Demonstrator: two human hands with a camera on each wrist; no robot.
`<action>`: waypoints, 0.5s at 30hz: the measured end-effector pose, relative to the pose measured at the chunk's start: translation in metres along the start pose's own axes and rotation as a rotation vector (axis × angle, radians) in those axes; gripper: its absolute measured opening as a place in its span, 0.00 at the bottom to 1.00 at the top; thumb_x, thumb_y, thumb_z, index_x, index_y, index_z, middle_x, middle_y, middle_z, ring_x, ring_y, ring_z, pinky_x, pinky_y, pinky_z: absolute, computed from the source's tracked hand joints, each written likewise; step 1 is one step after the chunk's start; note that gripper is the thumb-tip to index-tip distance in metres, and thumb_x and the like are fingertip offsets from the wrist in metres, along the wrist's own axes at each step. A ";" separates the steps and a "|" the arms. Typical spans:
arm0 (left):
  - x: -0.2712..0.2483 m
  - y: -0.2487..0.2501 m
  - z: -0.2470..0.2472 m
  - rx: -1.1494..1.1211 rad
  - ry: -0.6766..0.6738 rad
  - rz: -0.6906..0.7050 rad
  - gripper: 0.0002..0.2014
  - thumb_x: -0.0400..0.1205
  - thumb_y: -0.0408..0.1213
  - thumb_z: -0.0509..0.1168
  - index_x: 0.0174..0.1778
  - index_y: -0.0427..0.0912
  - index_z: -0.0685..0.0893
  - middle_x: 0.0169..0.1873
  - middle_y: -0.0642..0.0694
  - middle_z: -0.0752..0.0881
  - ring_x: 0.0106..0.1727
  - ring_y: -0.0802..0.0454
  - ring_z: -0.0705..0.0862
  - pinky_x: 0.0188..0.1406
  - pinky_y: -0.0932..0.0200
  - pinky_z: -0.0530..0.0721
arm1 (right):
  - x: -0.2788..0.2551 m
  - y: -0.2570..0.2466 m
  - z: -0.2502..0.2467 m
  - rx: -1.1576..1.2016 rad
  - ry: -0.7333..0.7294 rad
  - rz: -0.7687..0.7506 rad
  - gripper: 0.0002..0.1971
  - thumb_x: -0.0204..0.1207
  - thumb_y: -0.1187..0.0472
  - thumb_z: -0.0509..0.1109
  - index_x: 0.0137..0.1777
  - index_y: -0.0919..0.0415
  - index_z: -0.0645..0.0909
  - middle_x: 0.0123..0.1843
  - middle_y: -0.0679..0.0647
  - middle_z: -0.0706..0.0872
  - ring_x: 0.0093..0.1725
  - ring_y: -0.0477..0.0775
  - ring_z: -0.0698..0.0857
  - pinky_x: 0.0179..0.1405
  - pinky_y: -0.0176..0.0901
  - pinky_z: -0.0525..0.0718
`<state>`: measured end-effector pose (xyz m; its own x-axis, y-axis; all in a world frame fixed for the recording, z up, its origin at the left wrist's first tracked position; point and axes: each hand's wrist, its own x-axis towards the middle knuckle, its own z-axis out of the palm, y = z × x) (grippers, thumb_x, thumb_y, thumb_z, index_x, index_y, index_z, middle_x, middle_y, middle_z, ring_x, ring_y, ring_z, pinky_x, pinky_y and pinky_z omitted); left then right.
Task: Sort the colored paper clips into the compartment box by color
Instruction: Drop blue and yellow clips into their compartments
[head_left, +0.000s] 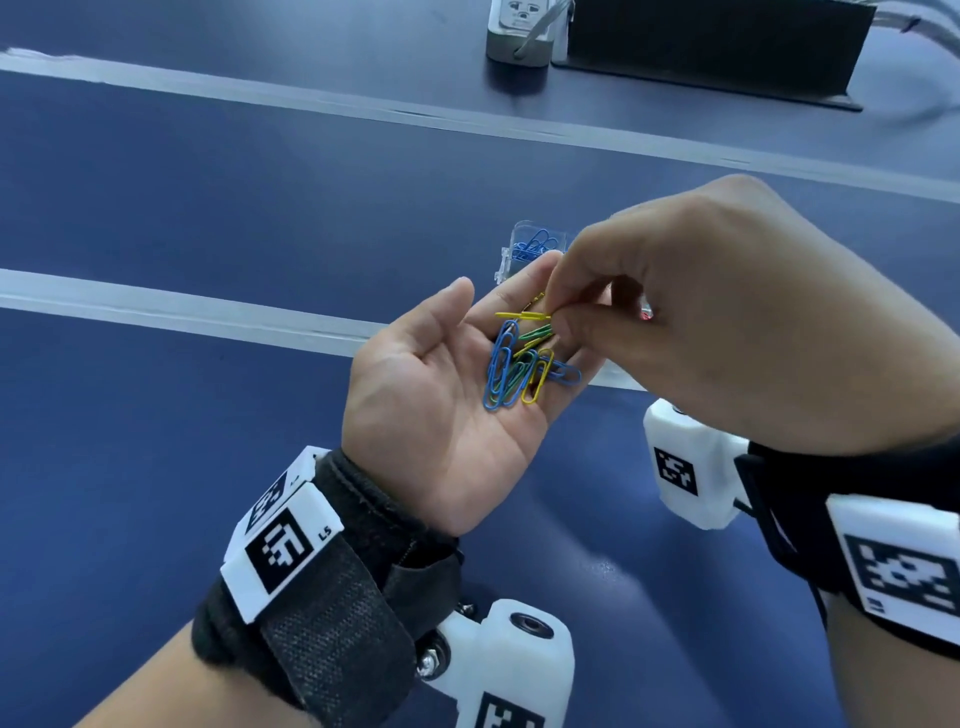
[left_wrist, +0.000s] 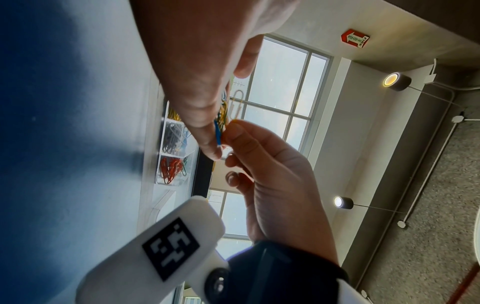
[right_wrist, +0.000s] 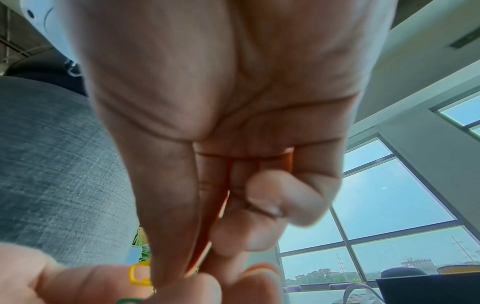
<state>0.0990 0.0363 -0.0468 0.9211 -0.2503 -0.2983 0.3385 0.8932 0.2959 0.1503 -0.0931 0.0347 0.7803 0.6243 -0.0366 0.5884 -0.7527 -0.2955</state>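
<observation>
My left hand (head_left: 498, 301) lies palm up over the blue table and carries a small heap of paper clips (head_left: 511, 376), blue, green and yellow, on its fingers. My right hand (head_left: 558, 317) reaches in from the right, and its thumb and forefinger pinch a yellow clip (head_left: 522, 315) at the top of the heap. That yellow clip (right_wrist: 137, 275) also shows in the right wrist view. Behind the hands stands the clear compartment box (head_left: 522, 244), partly hidden, with blue clips in its near cell. In the left wrist view the box (left_wrist: 174, 152) holds yellow, grey, blue and red clips in separate cells.
Two pale grey tape strips (head_left: 156, 306) cross the blue table (head_left: 208, 197). A white device (head_left: 519, 31) and a black box (head_left: 711, 47) stand at the far edge. White wrist cameras (head_left: 685, 467) hang under both wrists.
</observation>
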 end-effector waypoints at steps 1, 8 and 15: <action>0.001 -0.001 -0.001 0.005 0.000 -0.001 0.27 0.84 0.43 0.46 0.74 0.28 0.69 0.63 0.33 0.79 0.61 0.40 0.79 0.65 0.47 0.79 | 0.000 0.000 -0.001 0.016 0.025 -0.004 0.10 0.67 0.55 0.64 0.41 0.50 0.87 0.32 0.49 0.86 0.26 0.43 0.73 0.33 0.44 0.78; 0.000 -0.001 -0.005 -0.073 -0.048 -0.023 0.22 0.84 0.39 0.46 0.63 0.29 0.78 0.57 0.34 0.83 0.54 0.42 0.84 0.59 0.50 0.82 | 0.001 0.002 0.002 0.039 -0.018 -0.076 0.15 0.65 0.60 0.67 0.51 0.49 0.85 0.36 0.40 0.86 0.34 0.47 0.79 0.38 0.41 0.79; 0.002 -0.001 -0.009 -0.186 -0.093 -0.045 0.20 0.84 0.32 0.43 0.55 0.23 0.77 0.48 0.27 0.84 0.49 0.34 0.85 0.59 0.43 0.77 | 0.001 0.001 0.002 0.045 0.053 -0.136 0.14 0.65 0.62 0.66 0.49 0.52 0.85 0.35 0.46 0.84 0.34 0.49 0.78 0.35 0.45 0.80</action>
<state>0.0990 0.0382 -0.0557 0.9226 -0.3170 -0.2199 0.3462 0.9318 0.1089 0.1518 -0.0928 0.0323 0.7046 0.7074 0.0567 0.6805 -0.6508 -0.3367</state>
